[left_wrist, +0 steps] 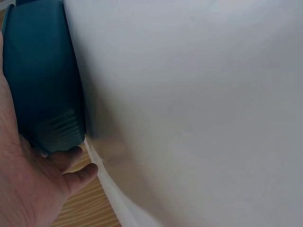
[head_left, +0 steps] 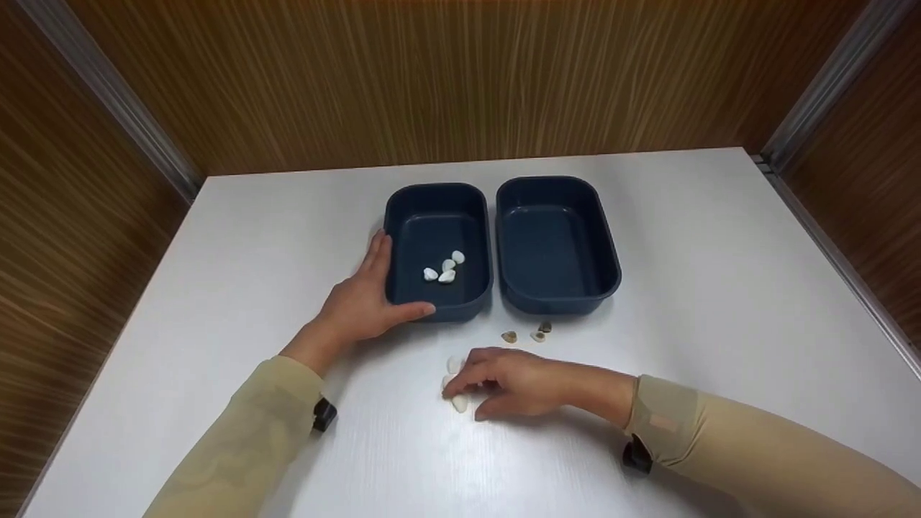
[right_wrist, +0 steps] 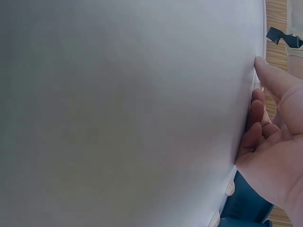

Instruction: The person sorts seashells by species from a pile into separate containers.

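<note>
Right hand (head_left: pixel 522 381), grasp wide, reaches over white shells (head_left: pixel 460 404), lower centre of frame; apparent step: pick-up; next move likely needs a pinch; left hand (head_left: pixel 357 306), spread, braces left bin (head_left: pixel 435 234), centre

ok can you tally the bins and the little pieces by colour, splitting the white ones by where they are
Dark blue bins: 2
White pieces in the left bin: 4
White pieces on the table: 3 visible; the right hand may hide more
Brownish pieces: 3
Total: 12 visible
</note>
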Demonstrator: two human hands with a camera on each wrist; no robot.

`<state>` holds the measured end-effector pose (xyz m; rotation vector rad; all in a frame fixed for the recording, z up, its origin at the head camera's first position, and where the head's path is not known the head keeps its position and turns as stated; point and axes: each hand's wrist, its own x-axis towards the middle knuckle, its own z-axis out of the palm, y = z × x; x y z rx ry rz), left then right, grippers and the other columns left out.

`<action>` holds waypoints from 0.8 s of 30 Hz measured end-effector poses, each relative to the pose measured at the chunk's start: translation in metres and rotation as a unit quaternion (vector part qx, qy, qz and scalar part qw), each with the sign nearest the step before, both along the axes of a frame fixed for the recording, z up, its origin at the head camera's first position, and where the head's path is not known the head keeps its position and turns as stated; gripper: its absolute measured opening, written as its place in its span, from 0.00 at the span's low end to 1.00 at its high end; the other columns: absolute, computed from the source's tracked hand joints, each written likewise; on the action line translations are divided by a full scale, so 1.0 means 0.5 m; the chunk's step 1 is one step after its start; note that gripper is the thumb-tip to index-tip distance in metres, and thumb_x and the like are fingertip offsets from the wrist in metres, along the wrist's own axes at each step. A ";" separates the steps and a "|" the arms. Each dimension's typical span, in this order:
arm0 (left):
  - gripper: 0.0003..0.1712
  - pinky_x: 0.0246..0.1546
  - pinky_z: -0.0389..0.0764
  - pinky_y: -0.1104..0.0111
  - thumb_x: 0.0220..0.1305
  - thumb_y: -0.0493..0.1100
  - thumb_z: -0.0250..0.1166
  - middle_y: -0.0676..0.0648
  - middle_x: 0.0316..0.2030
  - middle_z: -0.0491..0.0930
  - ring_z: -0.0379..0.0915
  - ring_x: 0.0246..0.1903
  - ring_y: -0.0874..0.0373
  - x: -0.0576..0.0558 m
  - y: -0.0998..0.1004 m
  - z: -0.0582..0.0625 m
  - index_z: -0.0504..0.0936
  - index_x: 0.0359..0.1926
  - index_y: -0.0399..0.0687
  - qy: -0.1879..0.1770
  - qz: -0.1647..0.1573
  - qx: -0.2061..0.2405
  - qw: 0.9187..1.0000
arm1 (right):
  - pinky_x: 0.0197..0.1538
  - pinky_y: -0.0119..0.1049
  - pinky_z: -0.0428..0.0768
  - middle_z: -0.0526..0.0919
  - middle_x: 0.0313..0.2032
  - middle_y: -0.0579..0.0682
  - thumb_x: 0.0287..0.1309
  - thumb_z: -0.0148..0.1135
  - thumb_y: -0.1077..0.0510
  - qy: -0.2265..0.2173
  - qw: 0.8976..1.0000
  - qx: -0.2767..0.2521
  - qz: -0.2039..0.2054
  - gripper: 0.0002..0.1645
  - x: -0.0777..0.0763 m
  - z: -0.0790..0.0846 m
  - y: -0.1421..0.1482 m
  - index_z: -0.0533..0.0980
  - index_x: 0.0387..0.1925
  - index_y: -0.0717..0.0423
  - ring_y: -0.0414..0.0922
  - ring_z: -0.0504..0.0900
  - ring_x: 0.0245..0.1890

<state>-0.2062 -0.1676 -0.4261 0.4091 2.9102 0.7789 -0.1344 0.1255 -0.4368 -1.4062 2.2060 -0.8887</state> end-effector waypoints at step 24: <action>0.83 0.72 0.66 0.43 0.47 0.91 0.61 0.52 0.85 0.28 0.55 0.79 0.40 0.000 -0.001 0.000 0.32 0.87 0.52 -0.011 0.002 -0.001 1.000 | 0.46 0.31 0.72 0.78 0.41 0.50 0.64 0.75 0.59 0.007 1.000 0.010 0.008 0.27 -0.002 0.000 -0.002 0.83 0.64 0.48 0.42 0.72 0.40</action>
